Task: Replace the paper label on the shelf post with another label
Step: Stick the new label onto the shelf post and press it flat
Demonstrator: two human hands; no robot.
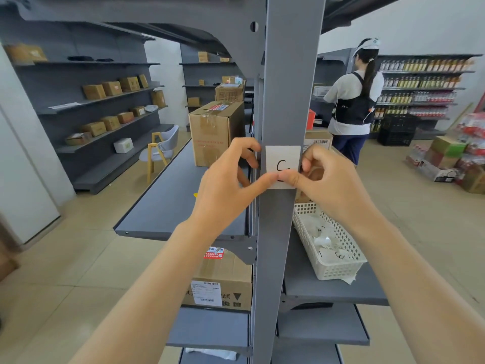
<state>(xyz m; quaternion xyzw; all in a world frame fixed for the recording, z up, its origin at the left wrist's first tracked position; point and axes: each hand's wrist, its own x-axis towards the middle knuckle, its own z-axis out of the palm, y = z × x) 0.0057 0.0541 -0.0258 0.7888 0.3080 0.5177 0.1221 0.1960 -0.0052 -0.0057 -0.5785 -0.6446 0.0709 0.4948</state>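
The lower edge of the paper label [282, 164] is covered by both thumbs, and only the upper part of a handwritten mark like a "C" shows on it. The left hand's fingers wrap behind the left edge of the shelf post [286, 101], so their tips are hidden; the right hand's curled fingers hide whatever lies behind the post's right edge. The papers inside the white basket [328, 245] carry marks too small to read.

The label sits flat on the front face of the grey post, between the 2 hands. The left hand [231, 179] reaches up from the lower left, thumb stretched right onto the label's bottom edge, fingers curved around the post's side, a narrow grip on post and label together. The right hand [322, 177] comes from the lower right, thumb pressed on the label's bottom edge tip to tip with the left thumb, other fingers curled in loosely beside the label's right edge. Whether it pinches the paper or only presses it cannot be told.

Left of the post, the shelf [168, 200] is bare in front of a taped cardboard box [215, 132]. On the right shelf the basket stands just beside the post. Another person [353, 101] stands well apart in the aisle.
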